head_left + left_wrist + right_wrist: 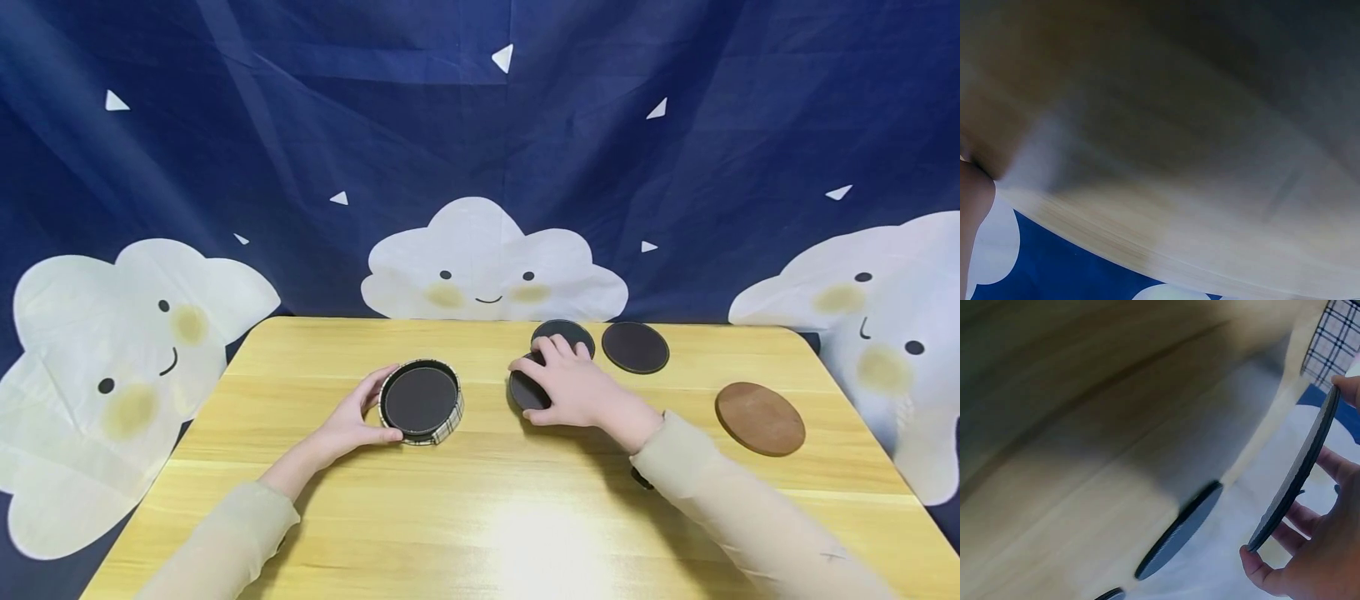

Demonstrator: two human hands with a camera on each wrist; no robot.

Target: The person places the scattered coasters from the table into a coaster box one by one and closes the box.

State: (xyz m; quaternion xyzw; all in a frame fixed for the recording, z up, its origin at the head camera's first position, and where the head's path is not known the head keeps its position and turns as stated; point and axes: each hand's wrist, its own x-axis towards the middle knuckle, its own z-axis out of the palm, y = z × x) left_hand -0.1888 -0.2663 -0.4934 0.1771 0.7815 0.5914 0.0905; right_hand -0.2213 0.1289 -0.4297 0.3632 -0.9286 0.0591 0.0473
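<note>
Black disc (528, 388) beneath right hand (573, 387), gripped by rim.

Left hand (347, 427): thumb and fingers curved apart in a C; forearm (217, 542) angled inward. Right hand (573, 387): palm down, fingers spread and bent, thumb opposed.

On the table (405, 517), left of centre: round box (452, 423), with left hand (352, 422) gripping its left side. Right of the box, about mid-width: right hand (573, 387), with held disc (528, 390) in its grasp, raised off the table. Behind and slightly right of the held disc, at the back edge: rear disc (566, 329), partly covered by the right hand in the head view. Just right of it, narrowly apart: neighbouring disc (636, 347). Farther right and nearer the front, well apart: lone disc (761, 419). Behind the table, across the full width: curtain (420, 125).
</note>
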